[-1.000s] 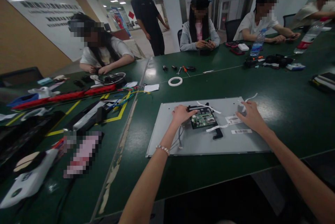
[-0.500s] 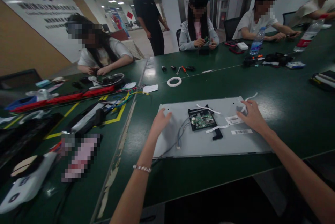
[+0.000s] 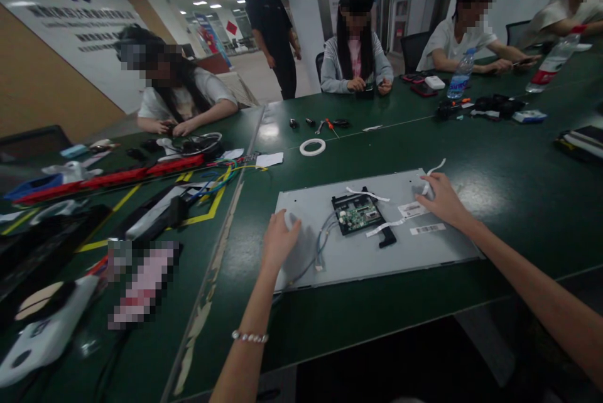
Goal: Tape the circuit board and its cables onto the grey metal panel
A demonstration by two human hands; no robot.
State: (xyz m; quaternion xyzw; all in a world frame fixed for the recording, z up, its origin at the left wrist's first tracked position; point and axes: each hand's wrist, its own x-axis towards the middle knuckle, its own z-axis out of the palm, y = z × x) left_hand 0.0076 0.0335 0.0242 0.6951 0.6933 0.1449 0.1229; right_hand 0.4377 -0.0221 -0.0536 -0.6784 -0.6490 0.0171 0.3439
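Observation:
A flat grey display panel (image 3: 325, 202) lies back side up on the table before me, slightly turned. My left hand (image 3: 280, 240) grips its left edge, thumb over the top face. At the far right edge my right hand (image 3: 443, 199) holds the panel, fingers beside a white strip (image 3: 436, 167) that sticks up there. A green circuit board (image 3: 360, 218) in a black bracket (image 3: 389, 236) sits on the panel's middle, with two more white strips across it. Grey cables (image 3: 320, 240) curve off the board to the left. Printed labels (image 3: 427, 229) are stuck near the right side.
Beyond the panel are a tape roll (image 3: 312, 147), an orange screwdriver (image 3: 332, 127) and small tools. Cables, a red strip (image 3: 141, 174) and a white device (image 3: 40, 340) crowd the left. Bottles (image 3: 460, 76) stand at the back right. Several people sit around the table; one stands behind.
The panel has turned a little counterclockwise, its left side coming nearer to me. My left hand has moved down along the left edge; my right hand has shifted slightly left and away.

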